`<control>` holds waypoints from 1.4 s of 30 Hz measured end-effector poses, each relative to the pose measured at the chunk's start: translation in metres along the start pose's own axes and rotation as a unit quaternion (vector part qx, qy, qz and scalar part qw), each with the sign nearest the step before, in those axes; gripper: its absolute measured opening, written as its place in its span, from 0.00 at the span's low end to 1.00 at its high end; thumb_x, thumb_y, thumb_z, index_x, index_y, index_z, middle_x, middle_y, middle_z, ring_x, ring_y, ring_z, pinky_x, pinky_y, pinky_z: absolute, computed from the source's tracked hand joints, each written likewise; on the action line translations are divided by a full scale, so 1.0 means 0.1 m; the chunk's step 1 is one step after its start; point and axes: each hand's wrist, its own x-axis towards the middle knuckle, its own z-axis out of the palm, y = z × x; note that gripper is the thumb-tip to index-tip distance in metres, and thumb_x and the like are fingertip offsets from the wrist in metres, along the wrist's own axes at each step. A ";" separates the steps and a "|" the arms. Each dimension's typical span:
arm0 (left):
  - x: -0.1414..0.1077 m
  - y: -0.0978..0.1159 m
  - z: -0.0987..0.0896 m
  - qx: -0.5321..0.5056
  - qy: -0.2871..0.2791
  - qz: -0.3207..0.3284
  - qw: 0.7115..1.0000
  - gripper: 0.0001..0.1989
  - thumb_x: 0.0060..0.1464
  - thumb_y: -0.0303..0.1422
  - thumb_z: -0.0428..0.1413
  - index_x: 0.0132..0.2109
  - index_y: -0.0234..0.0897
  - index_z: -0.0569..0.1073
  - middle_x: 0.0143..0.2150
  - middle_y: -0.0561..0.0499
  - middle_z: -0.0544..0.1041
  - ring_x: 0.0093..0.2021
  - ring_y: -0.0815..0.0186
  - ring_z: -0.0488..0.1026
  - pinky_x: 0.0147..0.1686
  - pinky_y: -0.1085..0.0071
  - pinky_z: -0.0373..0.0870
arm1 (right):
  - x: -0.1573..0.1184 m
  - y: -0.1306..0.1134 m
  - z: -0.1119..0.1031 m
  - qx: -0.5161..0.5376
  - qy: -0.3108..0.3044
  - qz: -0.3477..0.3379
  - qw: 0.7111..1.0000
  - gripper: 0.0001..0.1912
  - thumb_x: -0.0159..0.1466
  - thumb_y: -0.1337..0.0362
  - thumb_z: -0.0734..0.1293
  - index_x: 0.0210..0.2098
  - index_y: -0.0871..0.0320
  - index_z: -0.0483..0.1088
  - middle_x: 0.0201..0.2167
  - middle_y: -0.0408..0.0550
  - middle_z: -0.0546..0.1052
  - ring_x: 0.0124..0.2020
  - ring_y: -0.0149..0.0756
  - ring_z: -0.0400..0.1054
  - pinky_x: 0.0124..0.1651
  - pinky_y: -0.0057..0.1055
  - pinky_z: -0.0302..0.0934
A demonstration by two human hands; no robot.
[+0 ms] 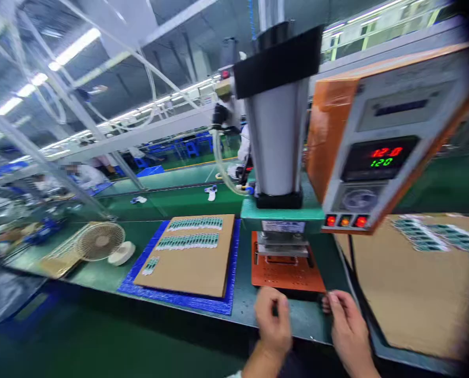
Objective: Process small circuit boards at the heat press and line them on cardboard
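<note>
A heat press with a tall silver cylinder stands in front of me, and its metal pressing head is down over an orange base plate. My left hand is closed at the plate's front left edge, thumb and fingers curled; whatever is inside is hidden. By the front right corner my right hand is closed too, its fingers bent beside a small dark part of the base. I cannot make out whether it holds anything. The orange control box shows red and green digits.
Left of the press, a cardboard sheet on a blue mat carries rows of small green-and-white strips. Another cardboard with similar strips lies right. A fan sits far left. A co-worker is beyond.
</note>
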 end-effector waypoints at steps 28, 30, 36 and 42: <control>-0.12 -0.18 0.21 0.028 -0.154 0.135 0.978 0.13 0.59 0.28 0.59 0.52 0.40 0.74 0.41 0.46 0.78 0.38 0.63 0.76 0.38 0.67 0.74 | 0.11 -0.22 -0.06 0.121 -0.282 0.090 0.947 0.32 0.63 0.37 0.63 0.18 0.57 0.63 0.15 0.42 0.68 0.17 0.28 0.59 0.22 0.26 0.56; -0.13 -0.23 0.22 0.010 -0.177 0.091 0.980 0.14 0.61 0.30 0.57 0.53 0.36 0.71 0.36 0.49 0.76 0.28 0.69 0.73 0.29 0.73 0.73 | 0.12 -0.22 -0.07 0.121 -0.282 0.090 0.947 0.32 0.63 0.37 0.62 0.18 0.57 0.63 0.15 0.42 0.68 0.17 0.28 0.59 0.23 0.27 0.55; -0.13 -0.22 0.22 0.000 -0.241 0.040 0.970 0.08 0.64 0.31 0.54 0.49 0.36 0.73 0.31 0.52 0.75 0.24 0.71 0.72 0.26 0.76 0.72 | 0.13 -0.26 -0.08 0.114 -0.295 0.089 0.945 0.31 0.65 0.40 0.63 0.17 0.57 0.63 0.14 0.42 0.67 0.17 0.28 0.58 0.22 0.27 0.54; -0.10 -0.20 0.21 -0.008 -0.252 0.015 0.967 0.09 0.64 0.32 0.53 0.48 0.35 0.75 0.30 0.52 0.75 0.24 0.70 0.72 0.26 0.75 0.71 | 0.15 -0.25 -0.09 0.109 -0.291 0.083 0.947 0.32 0.65 0.40 0.63 0.17 0.58 0.66 0.14 0.43 0.68 0.17 0.28 0.59 0.23 0.27 0.55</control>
